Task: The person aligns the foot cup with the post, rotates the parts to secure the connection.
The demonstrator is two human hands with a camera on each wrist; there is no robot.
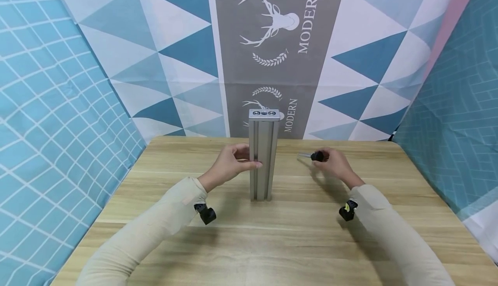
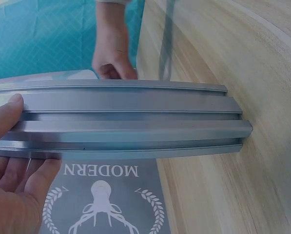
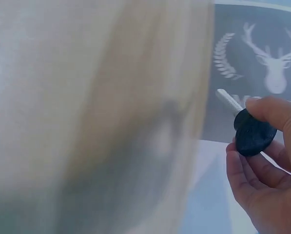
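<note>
A silver aluminium profile (image 1: 266, 147) stands upright on the table, its long grooves running down its sides. An end plate (image 1: 264, 114) with two screws and a hole between them caps its top. My left hand (image 1: 230, 165) grips the profile around its middle, the thumb on the near face and the fingers behind. To the right, apart from the profile, my right hand (image 1: 334, 164) pinches a levelling foot (image 3: 255, 136) by its black base. Its bare threaded stud (image 3: 229, 101) points left toward the profile in the head view. Fingers partly hide the base.
The wood-grain table (image 1: 249, 243) extends around the profile. Behind it hangs a patterned cloth (image 1: 179, 31) with triangles and deer heads. Blue cloths border the left side (image 1: 54, 104) and the right side (image 1: 455, 117).
</note>
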